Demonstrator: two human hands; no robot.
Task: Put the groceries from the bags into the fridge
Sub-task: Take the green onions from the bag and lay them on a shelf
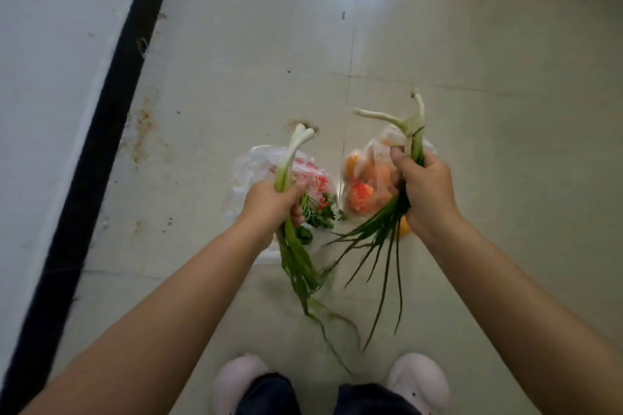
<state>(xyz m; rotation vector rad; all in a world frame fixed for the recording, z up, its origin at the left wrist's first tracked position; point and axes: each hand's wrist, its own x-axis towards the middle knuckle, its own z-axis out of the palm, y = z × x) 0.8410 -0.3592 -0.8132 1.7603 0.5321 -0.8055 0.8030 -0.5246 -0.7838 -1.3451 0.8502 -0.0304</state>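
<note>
My left hand grips a bunch of spring onions, white bulbs pointing away from me and green leaves hanging down toward my feet. My right hand grips a second bunch of spring onions, whose long thin leaves trail down and to the left. Below my hands two plastic bags lie on the floor. The white bag with red print holds leafy green herbs. The clear bag holds orange and yellow produce. No fridge is in view.
I stand on a pale tiled floor. A black strip runs diagonally along a white surface on the left. My two white shoes and dark trouser legs show at the bottom edge.
</note>
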